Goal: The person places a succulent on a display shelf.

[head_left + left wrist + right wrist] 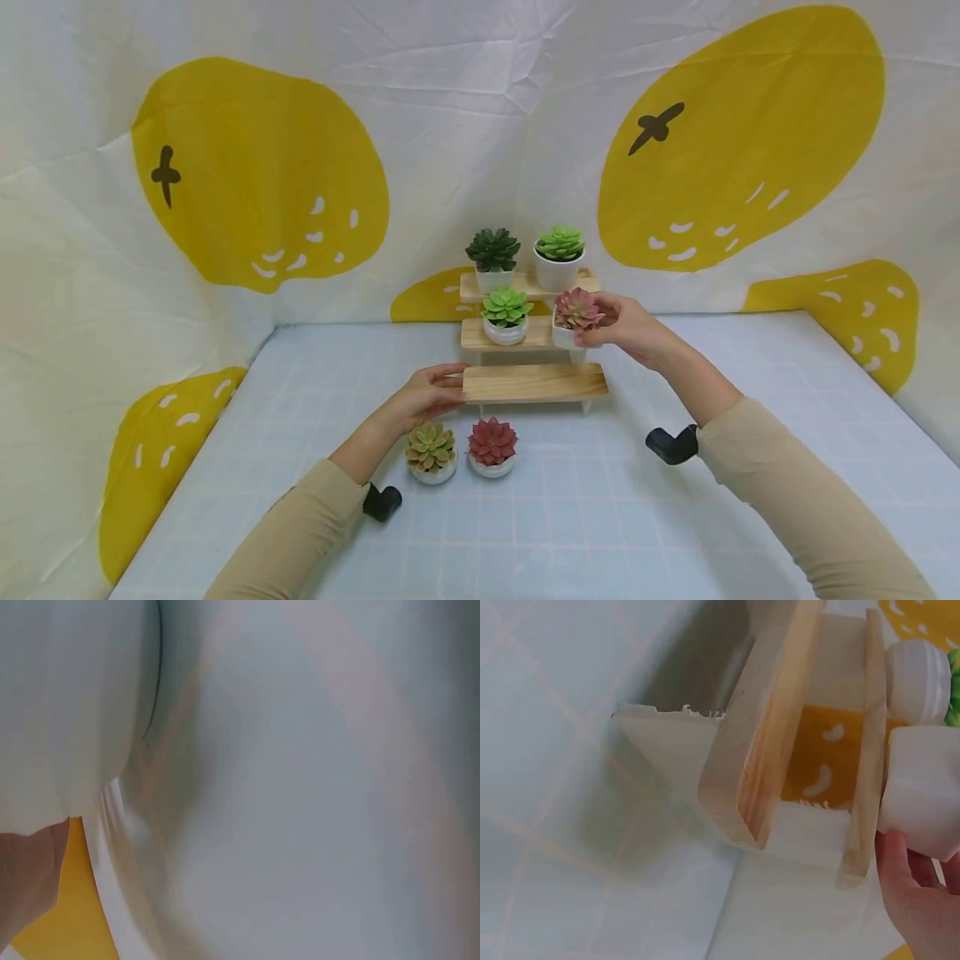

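A three-tier wooden stand [534, 384] with white side supports stands near the back of the table. My right hand [628, 330] holds a white pot [924, 791] with a pinkish-red succulent [577, 309] at the right end of the middle tier, its base right at the board. At the left end of the lowest tier, my left hand [429, 395] grips the board's edge. Close below this hand on the table are a yellow-green succulent [430, 447] and a dark red succulent [492, 442], both in white pots.
The top tier holds a dark green succulent [492, 248] and a bright green one [561, 242]. Another light green succulent [506, 307] sits left on the middle tier. A white curtain [480, 150] with yellow fruit prints hangs behind the checked tablecloth [585, 517].
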A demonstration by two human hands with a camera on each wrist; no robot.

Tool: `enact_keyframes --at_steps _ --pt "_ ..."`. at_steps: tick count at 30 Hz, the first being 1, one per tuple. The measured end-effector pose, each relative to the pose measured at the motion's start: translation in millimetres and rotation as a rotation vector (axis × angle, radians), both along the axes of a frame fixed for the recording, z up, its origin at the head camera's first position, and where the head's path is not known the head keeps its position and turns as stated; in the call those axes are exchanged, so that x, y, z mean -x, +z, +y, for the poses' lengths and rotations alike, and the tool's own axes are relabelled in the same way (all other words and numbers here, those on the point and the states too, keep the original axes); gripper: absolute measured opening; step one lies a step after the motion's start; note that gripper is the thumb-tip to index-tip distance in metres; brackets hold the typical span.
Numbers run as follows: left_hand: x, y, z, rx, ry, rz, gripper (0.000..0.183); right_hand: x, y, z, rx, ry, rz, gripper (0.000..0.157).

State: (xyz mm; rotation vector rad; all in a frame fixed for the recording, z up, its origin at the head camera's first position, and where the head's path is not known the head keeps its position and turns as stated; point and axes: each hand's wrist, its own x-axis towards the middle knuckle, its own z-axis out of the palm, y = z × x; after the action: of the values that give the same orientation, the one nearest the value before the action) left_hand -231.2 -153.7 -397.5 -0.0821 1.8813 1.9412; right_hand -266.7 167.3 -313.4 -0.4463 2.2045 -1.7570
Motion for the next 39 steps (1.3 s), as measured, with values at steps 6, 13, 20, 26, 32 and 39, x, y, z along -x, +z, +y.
enact_keyframes --at_steps 6,13,20,26,32,39 --pt "0.1 2.1 -1.0 0.005 0.001 0.000 0.055 5.2 1.5 -5.9 0.006 -0.029 -0.017 0.062" --pt "1.3 3.5 -1.6 0.003 0.007 -0.007 0.055 8.4 -0.8 -9.7 0.103 -0.056 -0.033 0.062" --pt "0.5 2.0 -2.0 0.010 0.011 -0.011 0.055 8.7 -2.2 -9.1 0.099 -0.062 -0.051 0.065" --pt "0.5 1.4 -2.4 0.003 0.008 -0.010 0.056 8.0 -0.9 -9.1 0.100 -0.065 -0.061 0.065" --pt "-0.2 1.5 -2.5 0.001 0.008 -0.015 0.055 6.5 -1.2 -9.3 0.113 -0.072 -0.067 0.065" --pt "0.7 0.9 -1.7 0.000 0.007 -0.023 0.055 4.1 -1.8 -5.6 0.132 -0.073 -0.075 0.064"
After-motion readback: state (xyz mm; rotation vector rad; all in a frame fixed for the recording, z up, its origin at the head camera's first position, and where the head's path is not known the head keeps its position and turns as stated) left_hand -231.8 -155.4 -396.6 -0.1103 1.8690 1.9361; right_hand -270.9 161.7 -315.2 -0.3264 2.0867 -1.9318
